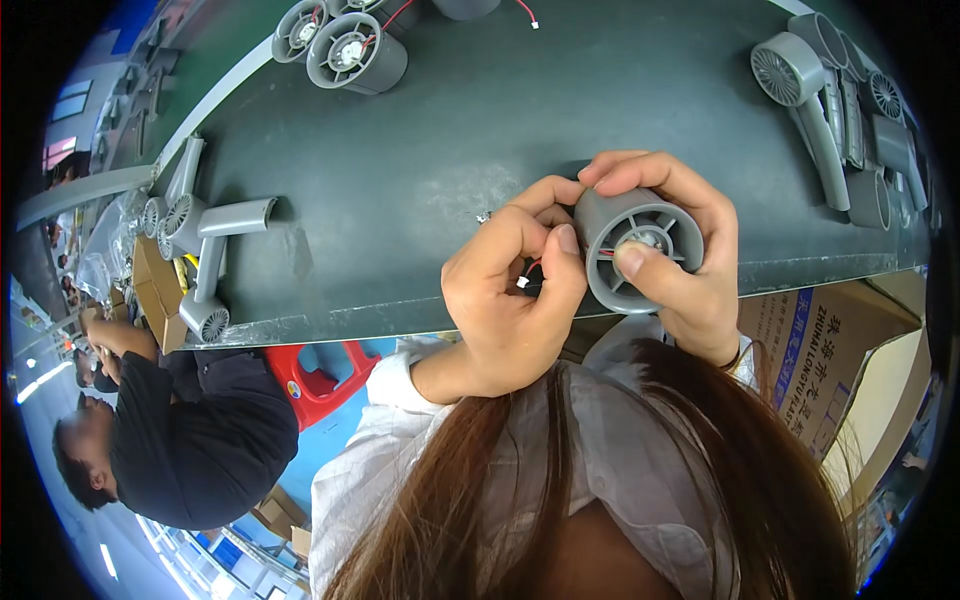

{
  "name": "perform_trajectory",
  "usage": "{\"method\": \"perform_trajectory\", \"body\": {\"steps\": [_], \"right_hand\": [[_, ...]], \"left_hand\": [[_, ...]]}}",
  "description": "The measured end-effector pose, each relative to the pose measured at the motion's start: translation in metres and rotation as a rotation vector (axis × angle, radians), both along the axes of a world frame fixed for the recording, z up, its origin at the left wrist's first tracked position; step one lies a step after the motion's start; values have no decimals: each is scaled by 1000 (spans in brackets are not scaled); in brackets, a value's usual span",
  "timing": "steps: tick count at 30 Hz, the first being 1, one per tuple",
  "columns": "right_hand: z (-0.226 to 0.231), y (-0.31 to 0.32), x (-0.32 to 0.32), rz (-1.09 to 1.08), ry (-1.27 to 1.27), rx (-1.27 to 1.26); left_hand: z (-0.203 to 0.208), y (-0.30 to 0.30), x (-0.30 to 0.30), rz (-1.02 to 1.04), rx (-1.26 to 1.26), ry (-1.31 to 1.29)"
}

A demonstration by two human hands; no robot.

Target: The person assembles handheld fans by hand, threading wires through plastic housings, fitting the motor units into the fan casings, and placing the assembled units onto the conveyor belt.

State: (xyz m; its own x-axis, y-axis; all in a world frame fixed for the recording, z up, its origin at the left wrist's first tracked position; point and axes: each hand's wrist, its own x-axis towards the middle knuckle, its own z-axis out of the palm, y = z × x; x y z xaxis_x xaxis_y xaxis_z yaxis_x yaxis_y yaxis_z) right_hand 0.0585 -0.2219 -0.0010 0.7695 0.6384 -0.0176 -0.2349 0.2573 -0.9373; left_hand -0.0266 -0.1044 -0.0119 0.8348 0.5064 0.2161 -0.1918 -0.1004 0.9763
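Right hand (706,285) wrapped round grey cylinder (603,212), thumb at hub (652,240); left hand (500,290) half-curled by plug (523,283), hold unclear. Likely fitting hub; next calls for steady pressure.

Grey housing (612,212), red wire (535,264), white connector (523,283), dark green tabletop (430,130), red stool (318,396).

Left hand (505,295): fingers curled inward, thumb upright, its tip just beside the bent index. Right hand (692,292): fingers arched over in a wide grip, thumb bent across, tip pointing inward. I hold the two close together, fingertips near one another at the top. My left wrist (438,378) shows bare past a pale cuff (393,382).
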Motion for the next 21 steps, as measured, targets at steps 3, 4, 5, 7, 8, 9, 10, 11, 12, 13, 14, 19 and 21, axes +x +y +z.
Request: {"method": "perform_trajectory", "body": {"steps": [3, 4, 5, 7, 8, 9, 10, 11, 12, 13, 14, 19, 21], "right_hand": [[-2, -1, 1, 22, -16, -8], [-4, -1, 1, 25, -15, -6], [-3, -3, 1, 35, 16, 4], [-1, -5, 2, 42, 47, 14], [-1, -5, 2, 57, 103, 34], [-1, -6, 2, 73, 160, 55], [-1, -7, 2, 73, 160, 55], [-1, -8, 2, 82, 205, 70], [-2, -8, 1, 92, 250, 86], [-2, -7, 1, 95, 251, 87], [-1, -8, 0, 109, 279, 126], [1, -13, 4, 119, 363, 172], [4, -11, 3, 117, 382, 179]], "left_hand": [[-1, 0, 0, -3, 9, -24], [-3, 1, -1, 0, 11, -23], [-5, 2, -2, -7, 76, -32], [-3, 3, -2, -16, 140, -41], [-1, 3, -3, -52, 59, -32], [2, 4, -3, -89, -22, -24], [2, 4, -3, -89, -22, -23], [3, 4, -4, -109, -105, -22], [3, 5, -5, -128, -188, -21], [3, 7, -6, -124, -186, -20], [3, 9, -6, -169, -231, -32], [4, 12, -3, -260, -367, -41], [7, 15, -6, -288, -429, -26]]}}
